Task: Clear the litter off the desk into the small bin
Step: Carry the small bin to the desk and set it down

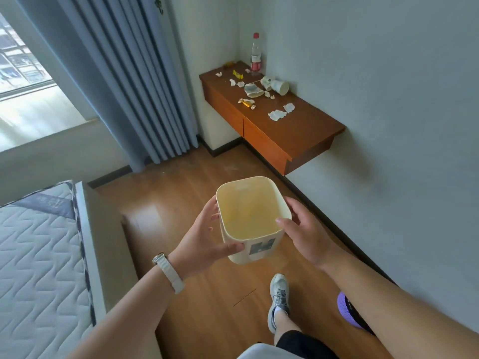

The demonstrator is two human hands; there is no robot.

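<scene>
Small bin: the cream plastic bin (252,220) is held in the air over the wooden floor (197,294), mouth up, well short of the desk; its inside shows no litter.
Left hand: the left hand (204,239) wraps the bin's left wall, thumb on the near face, fingers (213,207) curled round the far side; a white watch (169,272) sits on the wrist.
Right hand: the right hand (304,229) clasps the bin's right wall, thumb hooked over the near right corner of the rim.
Desk: the wall-hung brown desk (311,117) is far and to the right, against the wall, with nothing yet removed as far as can be seen.
Litter: torn paper scraps (281,112) lie nearest, a gold sweet wrapper (246,103) near the left edge, a crumpled paper cup (252,89) and a tipped white cup (278,86) further back, a yellow wrapper (237,73) and small scraps beyond.
Bottle: a red-capped plastic bottle (255,54) stands upright in the far corner; whether it counts as litter I cannot tell.
Progress: judged barely begun; the bin is in hand, every piece is left to collect.
Surroundings: a bare mattress (39,255) at near left, blue curtains (124,73) at far left.
</scene>
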